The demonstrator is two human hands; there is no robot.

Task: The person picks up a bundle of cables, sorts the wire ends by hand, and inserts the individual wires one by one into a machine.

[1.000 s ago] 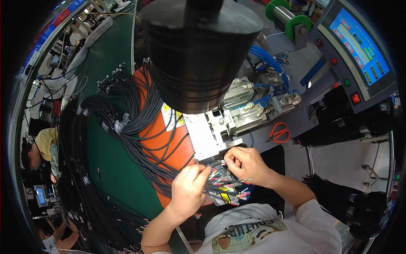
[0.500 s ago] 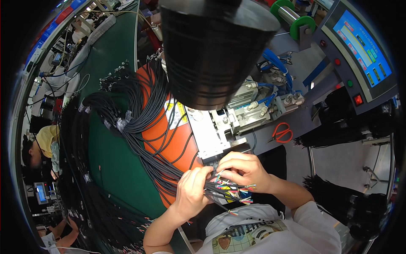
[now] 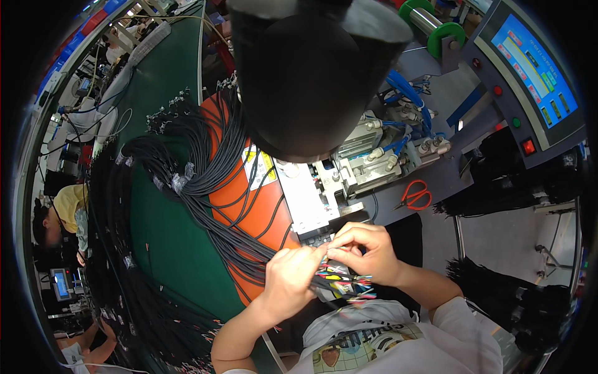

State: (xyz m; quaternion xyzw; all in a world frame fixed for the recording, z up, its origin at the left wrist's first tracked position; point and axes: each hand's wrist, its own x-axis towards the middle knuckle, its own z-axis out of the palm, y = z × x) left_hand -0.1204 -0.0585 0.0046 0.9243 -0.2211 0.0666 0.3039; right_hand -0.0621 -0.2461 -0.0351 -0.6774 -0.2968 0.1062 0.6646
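Note:
My left hand [image 3: 288, 280] is closed, thumb and fingers pinched around the end of a black cable. Its tip meets my right hand [image 3: 369, 254], whose thumb and forefinger pinch thin coloured wires at that end; the exact grip is partly hidden. Black cables [image 3: 227, 234] run from the upper left under my left hand. Below my right hand their stripped ends fan out in coloured wires [image 3: 358, 290], over my lap. Just beyond my fingertips is the front of a metal machine fixture [image 3: 310, 212].
A large black cylinder [image 3: 305, 93] hangs over the machine. Red-handled scissors [image 3: 414, 195] lie at right, below a control screen [image 3: 532, 68]. More black cable bundles hang at right. The cables cross an orange mat [image 3: 249, 218] and a green table [image 3: 168, 249]. Other people work at far left.
Both hands have shifted slightly right, and their fingertips have come together at the cable end. The loose wire ends below them have moved a little.

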